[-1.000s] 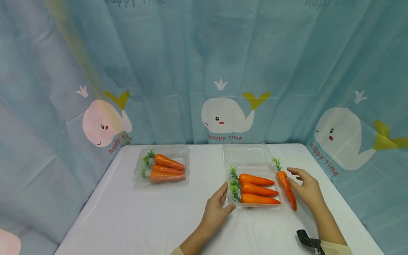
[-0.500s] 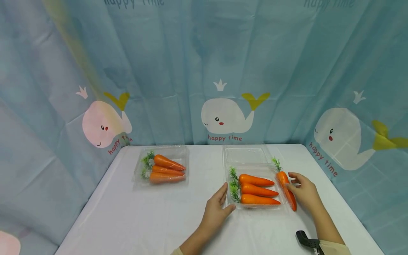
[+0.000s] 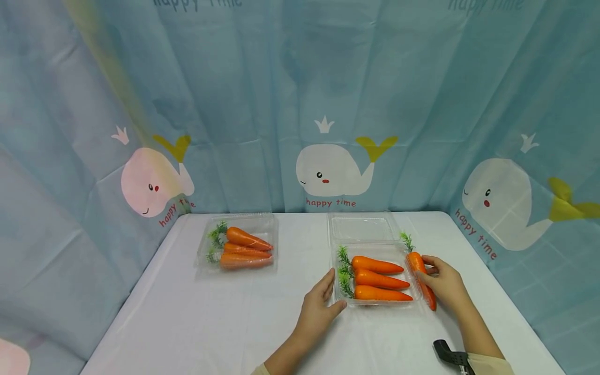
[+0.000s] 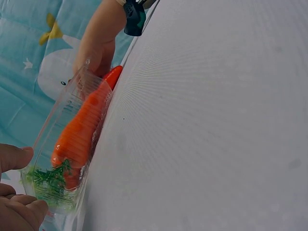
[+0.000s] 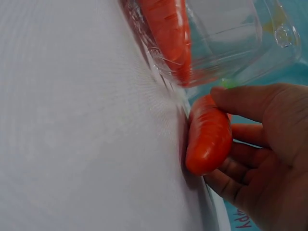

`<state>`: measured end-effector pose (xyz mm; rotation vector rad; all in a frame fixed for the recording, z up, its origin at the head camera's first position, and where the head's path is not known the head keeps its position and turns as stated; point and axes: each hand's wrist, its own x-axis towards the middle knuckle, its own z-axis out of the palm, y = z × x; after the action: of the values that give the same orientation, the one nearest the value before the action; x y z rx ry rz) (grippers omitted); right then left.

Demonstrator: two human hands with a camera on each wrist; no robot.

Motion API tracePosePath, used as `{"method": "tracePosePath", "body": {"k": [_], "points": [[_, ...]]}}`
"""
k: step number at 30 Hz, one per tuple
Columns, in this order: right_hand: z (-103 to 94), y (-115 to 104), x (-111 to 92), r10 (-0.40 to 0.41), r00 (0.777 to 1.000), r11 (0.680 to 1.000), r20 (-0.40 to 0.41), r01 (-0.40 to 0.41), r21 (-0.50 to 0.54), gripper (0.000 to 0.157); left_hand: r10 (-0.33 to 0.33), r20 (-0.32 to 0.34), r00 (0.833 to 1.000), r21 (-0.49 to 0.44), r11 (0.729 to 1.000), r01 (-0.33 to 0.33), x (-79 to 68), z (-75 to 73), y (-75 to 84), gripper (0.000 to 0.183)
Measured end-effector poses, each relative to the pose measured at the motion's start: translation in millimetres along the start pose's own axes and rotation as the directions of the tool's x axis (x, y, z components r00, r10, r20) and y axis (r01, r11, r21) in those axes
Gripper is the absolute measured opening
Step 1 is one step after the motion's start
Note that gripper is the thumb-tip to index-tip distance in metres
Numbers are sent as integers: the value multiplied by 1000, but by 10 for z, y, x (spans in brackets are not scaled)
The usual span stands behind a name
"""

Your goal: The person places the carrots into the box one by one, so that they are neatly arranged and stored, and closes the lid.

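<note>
In the head view, my right hand (image 3: 444,284) pinches a loose orange carrot (image 3: 428,294) lying on the table just right of an open clear plastic box (image 3: 338,302). The right wrist view shows the thumb on one side of this carrot (image 5: 207,149) and the curled fingers on the other. Inside the box are three carrots (image 3: 382,279) in a row, their green leafy tops toward the left. My left hand (image 3: 315,311) is at the box's left side, fingers extended. In the left wrist view, its thumb and fingertips are right at the box wall (image 4: 48,125).
A second clear box (image 3: 202,263), lidded, holds more carrots (image 3: 246,250) at the back left. The open box's lid (image 3: 361,228) lies folded back behind it. A blue curtain (image 3: 253,104) with whale prints surrounds the white table (image 3: 187,328).
My right hand has moved left and slightly down onto the loose carrot, its thumb and fingers closing round it. The left hand and both boxes have stayed in place.
</note>
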<state>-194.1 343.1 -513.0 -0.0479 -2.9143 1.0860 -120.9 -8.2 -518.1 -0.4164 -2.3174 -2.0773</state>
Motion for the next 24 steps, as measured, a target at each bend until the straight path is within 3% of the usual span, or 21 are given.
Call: {"method": "tracePosePath", "body": {"k": [10,24], "points": [[9,-25,-4,95,995,995,-17,-95,-1,64,-6,-4,1000,16,1000,6,-3,-3,-11,81],[-22,-33,-10,111,992,994,-67,-111,10,63,-4,-1,1000,2,1000,4,-7,1,-1,81]]}}
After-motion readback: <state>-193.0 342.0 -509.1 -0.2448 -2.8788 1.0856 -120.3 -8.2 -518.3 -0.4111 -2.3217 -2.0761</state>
